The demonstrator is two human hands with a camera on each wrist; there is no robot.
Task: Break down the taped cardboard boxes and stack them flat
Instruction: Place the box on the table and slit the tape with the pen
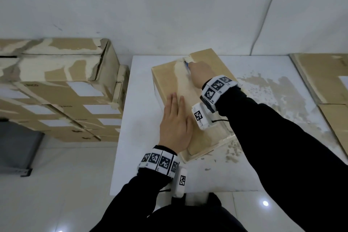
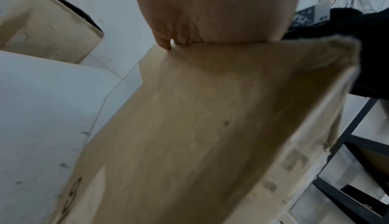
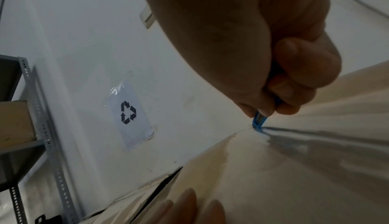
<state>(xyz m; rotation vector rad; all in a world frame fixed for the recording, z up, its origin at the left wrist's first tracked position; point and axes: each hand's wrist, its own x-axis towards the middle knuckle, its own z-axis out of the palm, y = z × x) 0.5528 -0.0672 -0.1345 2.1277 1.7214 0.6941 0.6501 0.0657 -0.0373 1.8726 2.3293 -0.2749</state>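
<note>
White counter point(image 1: 143, 156) carries one sealed cardboard box point(image 1: 167, 79) at centre — left hand point(image 1: 175, 126) pressing flat on its matte lid, right hand point(image 1: 199, 75) gripping a blue cutter point(image 3: 259, 122) at the glossy tape seam's 12 o'clock end — with flattened sheets point(image 1: 318, 77) at 3 o'clock, taped boxes point(image 1: 56, 88) waiting at 9.

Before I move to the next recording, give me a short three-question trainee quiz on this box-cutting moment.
1. True or false: the left hand lies flat on the box.
2. What is the right hand holding? A) tape roll B) blue cutter C) marker
3. Fill in: the cutter's tip meets the taped seam at the box's ___ end, seen from the person.

Key: 1 true; 2 B; 3 far.
</note>
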